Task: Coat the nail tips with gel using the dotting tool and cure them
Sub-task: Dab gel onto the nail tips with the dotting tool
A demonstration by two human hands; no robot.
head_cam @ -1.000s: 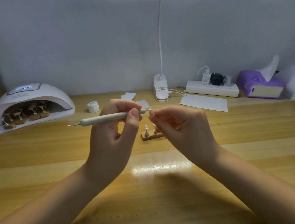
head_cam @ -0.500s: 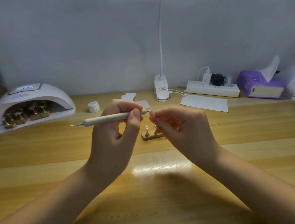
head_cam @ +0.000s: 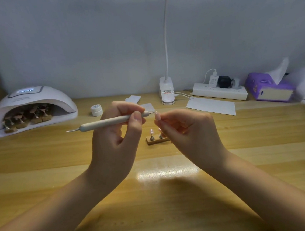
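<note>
We pinch dotting tool (head_cam: pixel 112 121) in left hand (head_cam: pixel 116 143); right hand (head_cam: pixel 189 132) fingers pinch nail tip (head_cam: pixel 157 116), tool's right end touching it.

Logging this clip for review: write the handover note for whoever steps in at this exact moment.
Left hand grips the dotting tool, its right-hand end at a nail tip pinched by the right hand.
Wooden stand with two more nail tips sits on the desk behind the hands. Gel jar stands closed near the curing lamp.
Done: several stands already sit under the lamp, its display lit.
Left: finish coating this tip, coat the others if they need it, then cure.
</note>
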